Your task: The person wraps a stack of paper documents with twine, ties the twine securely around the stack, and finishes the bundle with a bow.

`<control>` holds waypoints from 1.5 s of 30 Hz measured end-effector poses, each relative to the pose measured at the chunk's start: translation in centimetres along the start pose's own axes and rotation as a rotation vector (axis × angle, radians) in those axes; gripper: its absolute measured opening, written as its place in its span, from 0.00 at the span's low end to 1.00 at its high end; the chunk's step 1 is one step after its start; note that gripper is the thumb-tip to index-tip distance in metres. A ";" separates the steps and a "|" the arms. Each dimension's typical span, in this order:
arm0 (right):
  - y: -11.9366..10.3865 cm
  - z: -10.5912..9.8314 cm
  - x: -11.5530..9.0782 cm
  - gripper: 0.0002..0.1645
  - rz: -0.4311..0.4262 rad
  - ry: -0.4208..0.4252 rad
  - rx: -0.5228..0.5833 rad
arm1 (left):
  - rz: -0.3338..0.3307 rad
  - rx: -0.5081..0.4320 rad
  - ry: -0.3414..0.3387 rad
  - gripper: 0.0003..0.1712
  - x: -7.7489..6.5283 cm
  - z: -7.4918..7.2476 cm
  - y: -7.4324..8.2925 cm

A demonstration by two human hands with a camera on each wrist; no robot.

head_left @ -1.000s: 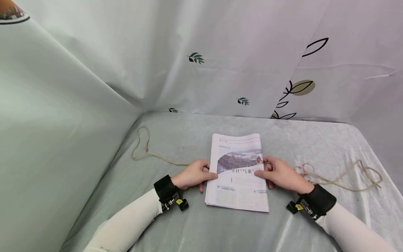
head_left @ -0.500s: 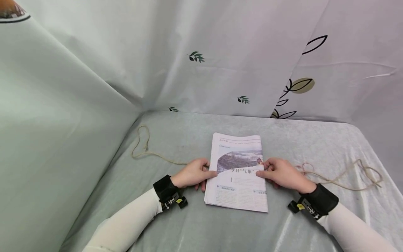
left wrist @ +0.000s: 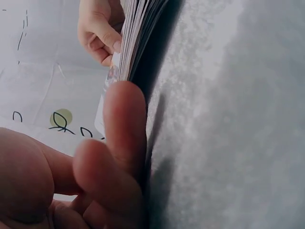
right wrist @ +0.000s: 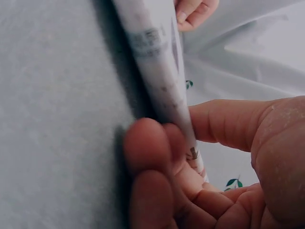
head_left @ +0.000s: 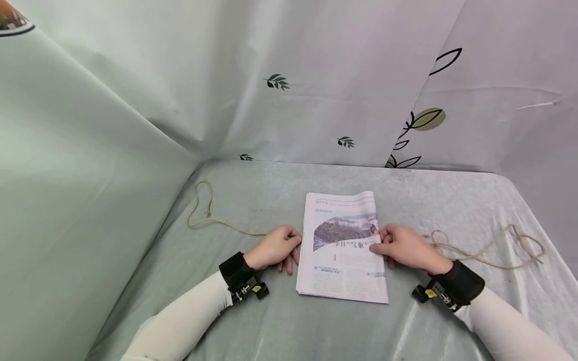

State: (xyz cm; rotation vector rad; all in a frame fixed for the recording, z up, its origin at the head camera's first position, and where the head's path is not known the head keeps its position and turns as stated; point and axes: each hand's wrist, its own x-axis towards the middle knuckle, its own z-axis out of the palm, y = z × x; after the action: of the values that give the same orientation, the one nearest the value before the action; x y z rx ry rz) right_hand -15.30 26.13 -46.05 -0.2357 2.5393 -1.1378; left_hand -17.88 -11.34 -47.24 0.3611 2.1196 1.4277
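A stack of folded newspaper (head_left: 343, 250) lies in the middle of the cloth, a landscape photo on its upper face. My right hand (head_left: 408, 248) pinches its right side, thumb over the top and fingers at the rounded fold, as the right wrist view also shows. At the opposite side, my left hand (head_left: 275, 248) is beside the loose page edges, its thumb off the top face. In the left wrist view, the left fingers (left wrist: 125, 119) extend loosely near the layered pages (left wrist: 131, 43), holding nothing.
A looped twine (head_left: 221, 220) runs from the left towards the left hand. More twine (head_left: 487, 254) lies at the right, with a reddish loop (head_left: 438, 237) near the right wrist. A leaf-printed curtain (head_left: 311, 115) hangs behind the grey cloth (head_left: 253, 193).
My left thumb has come off the newspaper's top face and the left hand has let go. The right hand keeps its grip; the newspaper has hardly moved.
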 end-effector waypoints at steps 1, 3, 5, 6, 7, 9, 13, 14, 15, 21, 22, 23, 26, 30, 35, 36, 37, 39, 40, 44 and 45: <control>0.0 -0.2 -0.1 0.18 0.002 -0.009 0.003 | -0.004 -0.002 0.002 0.15 -0.1 0.1 0.1; -0.1 -0.7 -0.2 0.18 0.002 -0.025 0.006 | -0.012 -0.008 0.003 0.15 -0.1 0.2 0.4; -0.1 -1.3 -0.3 0.18 0.009 -0.039 0.005 | -0.021 -0.014 0.007 0.15 -0.2 0.3 0.6; 0.0 -1.6 -0.4 0.18 0.016 -0.045 0.004 | -0.025 -0.016 0.009 0.14 -0.2 0.4 0.7; 0.0 -1.9 -0.4 0.18 0.025 -0.048 0.003 | -0.028 -0.019 0.013 0.14 -0.3 0.4 0.8; 0.1 -2.5 -0.5 0.18 0.040 -0.063 0.003 | -0.036 -0.025 0.019 0.14 -0.3 0.6 1.1; 0.2 -3.7 -0.7 0.18 0.058 -0.098 -0.011 | -0.054 -0.037 0.026 0.14 -0.4 0.9 1.4; 0.2 -4.0 -0.8 0.19 0.059 -0.110 -0.019 | -0.057 -0.039 0.027 0.14 -0.4 0.9 1.5; 0.2 -4.3 -0.9 0.19 0.058 -0.122 -0.029 | -0.060 -0.043 0.024 0.14 -0.4 1.0 1.6; 0.5 -4.8 -0.9 0.21 0.067 -0.156 -0.049 | -0.025 0.023 0.017 0.12 -0.6 -0.1 1.9; 0.5 -4.8 -0.9 0.21 0.070 -0.156 -0.048 | -0.009 0.049 0.031 0.11 -0.6 -0.6 1.9; 0.6 -4.8 -0.8 0.22 0.071 -0.154 -0.048 | 0.010 0.082 0.048 0.11 -0.6 -1.3 1.9; 0.8 -4.5 -0.7 0.25 0.070 -0.130 -0.074 | 0.060 0.206 0.173 0.11 -0.7 -4.1 1.8; 1.0 -4.2 -0.5 0.28 0.050 -0.079 -0.151 | 0.065 0.418 0.441 0.12 -1.4 -8.1 1.6; 0.9 -4.1 -0.5 0.29 0.022 -0.017 -0.245 | -0.013 0.618 0.678 0.18 -2.4 -11.8 1.0; 0.9 -4.1 -0.4 0.28 0.016 -0.007 -0.259 | -0.026 0.644 0.705 0.20 -2.6 -12.4 0.8; 0.9 -4.1 -0.4 0.28 0.011 0.001 -0.271 | -0.034 0.666 0.725 0.21 -2.8 -13.0 0.6; 1.0 -4.1 -0.3 0.28 0.004 0.009 -0.287 | -0.058 0.699 0.766 0.24 -3.1 -14.0 0.0; 1.0 -4.1 -0.3 0.28 0.002 0.011 -0.290 | -0.068 0.723 0.790 0.26 -3.3 -14.5 -0.3; 1.0 -4.1 -0.3 0.28 0.002 0.004 -0.289 | -0.118 0.756 0.859 0.32 -3.5 -16.0 -1.6; 1.0 -4.1 -0.3 0.28 0.003 0.002 -0.287 | -0.134 0.759 0.869 0.32 -3.6 -16.3 -1.9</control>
State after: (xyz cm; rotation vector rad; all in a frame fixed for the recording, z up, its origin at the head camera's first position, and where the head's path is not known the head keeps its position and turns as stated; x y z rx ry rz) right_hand -16.61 29.69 -44.21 -0.3013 2.6974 -0.7678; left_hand -24.27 -26.36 -43.32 -0.1911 3.2830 0.6717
